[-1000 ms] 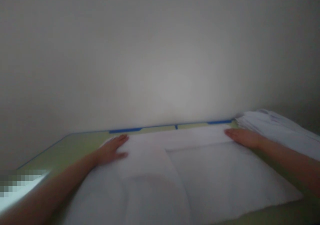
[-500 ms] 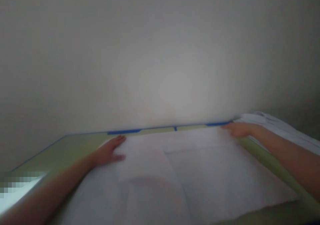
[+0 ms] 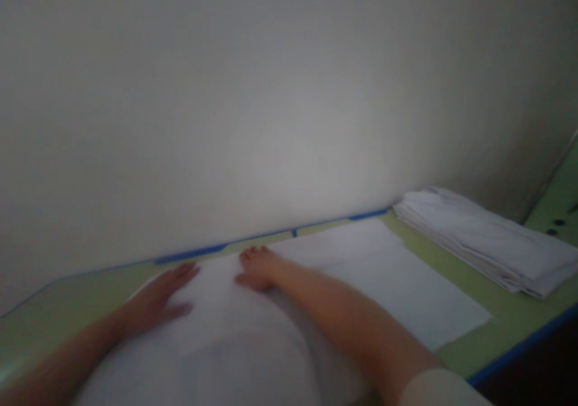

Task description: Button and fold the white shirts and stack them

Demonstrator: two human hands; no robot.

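Note:
A large white cloth (image 3: 361, 273) lies spread on a green table (image 3: 67, 306) against a pale wall. My left hand (image 3: 160, 294) rests flat and open on the cloth's far left part, fingers pointing toward the wall. My right hand (image 3: 255, 267) lies palm down on the cloth just to the right of it, fingers stretched toward the far edge. Both hands press on a folded, doubled part of the cloth. Neither hand holds anything.
A stack of folded white cloths (image 3: 483, 240) sits at the back right of the table. Blue tape (image 3: 189, 253) runs along the table's far edge at the wall, and a blue edge (image 3: 519, 349) borders the near right side.
My right hand has left the cloth's far right corner and crossed to the left, beside my left hand. The view has turned to the right, showing more of the folded stack.

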